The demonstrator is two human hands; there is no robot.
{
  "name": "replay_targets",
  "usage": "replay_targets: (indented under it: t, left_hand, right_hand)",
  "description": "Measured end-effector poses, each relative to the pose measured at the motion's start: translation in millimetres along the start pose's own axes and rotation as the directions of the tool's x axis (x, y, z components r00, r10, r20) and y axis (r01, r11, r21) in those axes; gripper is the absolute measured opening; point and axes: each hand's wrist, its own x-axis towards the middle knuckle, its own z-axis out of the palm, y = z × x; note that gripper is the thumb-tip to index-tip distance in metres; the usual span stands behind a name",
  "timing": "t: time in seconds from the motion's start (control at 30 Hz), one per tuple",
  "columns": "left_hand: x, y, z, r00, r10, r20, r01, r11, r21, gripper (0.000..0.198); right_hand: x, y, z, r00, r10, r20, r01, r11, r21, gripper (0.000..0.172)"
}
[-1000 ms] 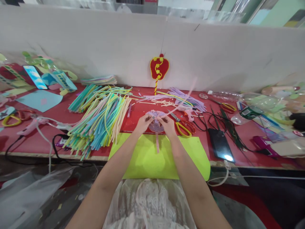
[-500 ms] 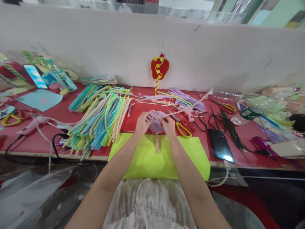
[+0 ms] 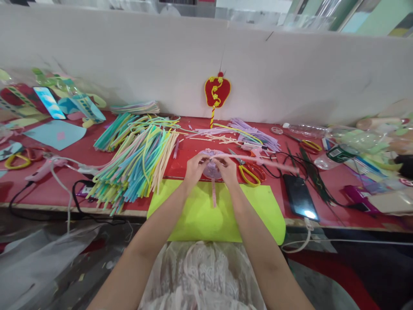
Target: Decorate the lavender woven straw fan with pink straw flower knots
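Observation:
A round lilac craft piece made of fuzzy stems [image 3: 213, 171] lies between my hands, with a short pink stem hanging from its lower edge onto the yellow-green sheet [image 3: 206, 219]. My left hand [image 3: 195, 168] grips the piece's upper left side, fingers closed. A long pale pink pipe cleaner [image 3: 261, 159] runs from the pinched fingers of my right hand [image 3: 227, 168] out to the right, its far end blurred. The fingertips of both hands nearly meet over the piece and partly cover it.
Bundles of pastel pipe cleaners [image 3: 135, 161] lie at left, lilac ones [image 3: 254, 133] behind. Yellow-handled scissors [image 3: 250, 174], a pink glue gun [image 3: 257, 153] and a phone [image 3: 300, 196] are at right. A red fan-shaped ornament [image 3: 217, 91] stands against the white wall.
The free end of the pale pink pipe cleaner has swung down, from slanting up to the right to sloping slightly downward. My hands stay at the lilac piece, right fingers slightly shifted.

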Motion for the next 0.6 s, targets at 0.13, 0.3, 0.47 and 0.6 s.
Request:
replay_targets:
  t: [0.13, 0.3, 0.47, 0.6]
  left_hand:
    - [6.6, -3.0, -0.2, 0.979, -0.196, -0.053, 0.177, 0.954, -0.243, 0.010]
    - [9.7, -3.5, -2.2, 0.966, -0.252, -0.051, 0.228, 0.931, -0.285, 0.013]
    - [9.1, -5.5, -0.2, 0.958, -0.284, -0.036, 0.259, 0.914, -0.313, 0.019]
    - [8.5, -7.8, 2.3, 0.960, -0.270, 0.069, 0.276, 0.892, -0.357, 0.024]
  right_hand:
    - [0.8, -1.8, -0.7, 0.999, 0.034, -0.002, -0.034, 0.999, 0.003, 0.034]
    - [-3.1, -8.1, 2.9, 0.991, -0.043, 0.127, 0.047, 0.998, -0.034, 0.031]
    - [-4.6, -10.7, 3.0, 0.987, -0.062, 0.152, 0.065, 0.998, -0.015, 0.031]
    - [-3.2, -11.2, 0.9, 0.990, -0.081, 0.119, 0.083, 0.997, -0.009, 0.032]
